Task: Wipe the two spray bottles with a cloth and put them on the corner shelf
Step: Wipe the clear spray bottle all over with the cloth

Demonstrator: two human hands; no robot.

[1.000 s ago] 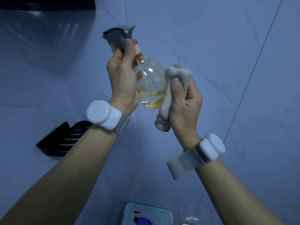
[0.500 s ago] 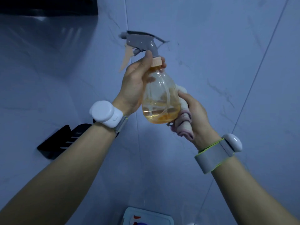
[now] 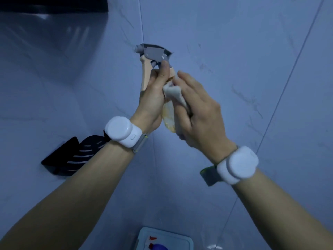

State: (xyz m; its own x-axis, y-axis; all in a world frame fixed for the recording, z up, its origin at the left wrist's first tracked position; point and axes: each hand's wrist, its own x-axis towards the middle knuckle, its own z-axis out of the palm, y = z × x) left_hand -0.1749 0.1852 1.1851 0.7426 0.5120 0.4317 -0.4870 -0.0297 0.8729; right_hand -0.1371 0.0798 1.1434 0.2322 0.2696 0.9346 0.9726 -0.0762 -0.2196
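I hold a clear spray bottle (image 3: 168, 114) with yellowish liquid, a grey spray head and a beige trigger, in front of the tiled wall corner. My left hand (image 3: 155, 98) grips its neck just below the head. My right hand (image 3: 196, 114) presses a pale cloth (image 3: 173, 92) against the near side of the bottle and covers most of its body. The black corner shelf (image 3: 72, 157) hangs on the wall lower left, partly behind my left wrist. A blue bottle with a red part (image 3: 158, 247) peeks in at the bottom edge; I cannot tell whether it is a spray bottle.
A pale rectangular tray or lid (image 3: 165, 237) lies at the bottom, under the blue bottle. A dark fixture (image 3: 54, 4) runs along the top left. Tiled walls meet at a corner behind the bottle. Both wrists wear white bands.
My right hand with the cloth has moved from the bottle's lower right up onto its near side, covering the body. The bottle now sits slightly lower and more upright.
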